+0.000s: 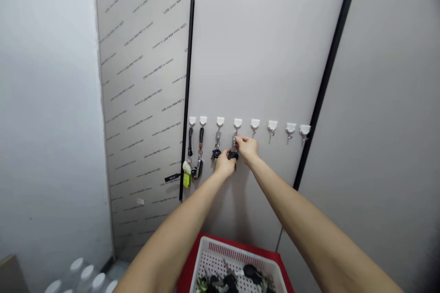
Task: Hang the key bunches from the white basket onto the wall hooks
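Note:
A bunch of keys with a black fob [233, 155] is at the fourth white hook [238, 123] from the left on the grey cabinet door. Around the fob my left hand [226, 164] is closed. Higher up, my right hand [246, 148] pinches the silver clasp [235, 137] just under the hook. Left of my hands hang another key bunch [216, 152], a key set with a brown-black strap [201, 139], and one with a black strap [190, 142] and a yellow-green piece [186, 180].
Right of my hands are more white hooks [272, 126]. Below, a white plastic basket [240, 252] holding several keys stands on a red surface [284, 274]. Black handle strips [325, 82] run along the door edges. Bottles with white caps [87, 272] stand lower left.

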The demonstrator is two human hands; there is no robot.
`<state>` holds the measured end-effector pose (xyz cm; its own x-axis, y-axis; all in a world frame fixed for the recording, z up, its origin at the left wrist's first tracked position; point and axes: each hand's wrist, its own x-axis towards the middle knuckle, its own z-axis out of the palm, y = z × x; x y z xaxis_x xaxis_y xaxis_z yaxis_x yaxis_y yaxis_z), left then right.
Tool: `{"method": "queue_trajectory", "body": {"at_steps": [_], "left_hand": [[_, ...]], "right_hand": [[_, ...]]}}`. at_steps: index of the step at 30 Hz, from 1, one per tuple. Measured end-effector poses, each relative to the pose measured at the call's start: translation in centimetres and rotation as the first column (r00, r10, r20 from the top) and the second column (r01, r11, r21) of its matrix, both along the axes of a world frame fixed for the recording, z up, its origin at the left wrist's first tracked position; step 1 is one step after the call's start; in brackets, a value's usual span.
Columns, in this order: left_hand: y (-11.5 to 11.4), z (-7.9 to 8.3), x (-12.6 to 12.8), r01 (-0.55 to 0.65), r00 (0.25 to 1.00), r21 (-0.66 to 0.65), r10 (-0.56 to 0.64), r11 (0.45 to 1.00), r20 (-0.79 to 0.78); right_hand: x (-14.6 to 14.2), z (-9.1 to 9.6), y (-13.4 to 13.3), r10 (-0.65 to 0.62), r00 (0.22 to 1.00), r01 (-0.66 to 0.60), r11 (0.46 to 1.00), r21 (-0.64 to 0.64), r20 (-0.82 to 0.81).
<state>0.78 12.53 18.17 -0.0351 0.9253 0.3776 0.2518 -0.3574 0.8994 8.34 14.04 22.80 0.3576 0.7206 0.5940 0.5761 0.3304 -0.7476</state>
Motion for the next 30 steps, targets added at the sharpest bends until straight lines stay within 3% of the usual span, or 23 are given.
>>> {"method": "queue_trajectory", "body": {"at_steps": [6, 9, 11, 13, 16, 19, 21, 25, 27, 30], "left_hand": [[-1.1, -0.6, -0.8, 0.018, 0.999, -0.061, -0.020, 0.998, -0.041], [-2.0, -2.2, -1.7, 0.039, 0.998, -0.055, -0.042, 0.998, -0.051], [-2.8, -4.5, -2.6, 0.086, 0.995, -0.046, -0.088, 0.995, -0.056], [-4.1, -7.6, -3.5, 0.148, 0.985, -0.054, -0.152, 0.988, -0.081], [-6.6, -12.6, -4.9, 0.224, 0.946, -0.134, -0.248, 0.965, -0.210], [-9.1, -16.5, -5.7, 0.263, 0.819, -0.226, -0.341, 0.938, -0.461], [-10.4, -17.9, -5.8, 0.289, 0.695, -0.240, -0.376, 0.927, -0.612], [-12.2, -18.7, -5.1, 0.292, 0.518, -0.228, -0.353, 0.929, -0.779], [-12.7, -18.9, -4.7, 0.270, 0.491, -0.228, -0.338, 0.935, -0.803], [-12.9, -19.3, -4.4, 0.250, 0.510, -0.229, -0.329, 0.941, -0.795]], "right_hand": [[0.6, -0.4, -1.0, -0.042, 0.999, 0.041, 0.998, -0.051, -0.023], [1.3, -2.4, -2.4, 0.010, 1.000, -0.010, 1.000, -0.027, -0.008], [1.6, -5.1, -4.2, 0.099, 0.995, -0.097, 0.993, -0.064, 0.033], [1.9, -8.7, -6.7, 0.228, 0.969, -0.205, 0.957, -0.208, 0.094], [2.2, -15.1, -10.8, 0.431, 0.885, -0.305, 0.821, -0.482, 0.174], [2.4, -20.4, -13.9, 0.572, 0.775, -0.298, 0.707, -0.641, 0.271], [2.5, -22.7, -15.0, 0.590, 0.712, -0.232, 0.709, -0.666, 0.380], [2.5, -24.3, -15.6, 0.565, 0.630, -0.127, 0.751, -0.648, 0.533], [2.4, -24.3, -15.7, 0.560, 0.621, -0.106, 0.753, -0.649, 0.548], [2.3, -24.2, -15.9, 0.539, 0.656, -0.102, 0.758, -0.645, 0.529]]}}
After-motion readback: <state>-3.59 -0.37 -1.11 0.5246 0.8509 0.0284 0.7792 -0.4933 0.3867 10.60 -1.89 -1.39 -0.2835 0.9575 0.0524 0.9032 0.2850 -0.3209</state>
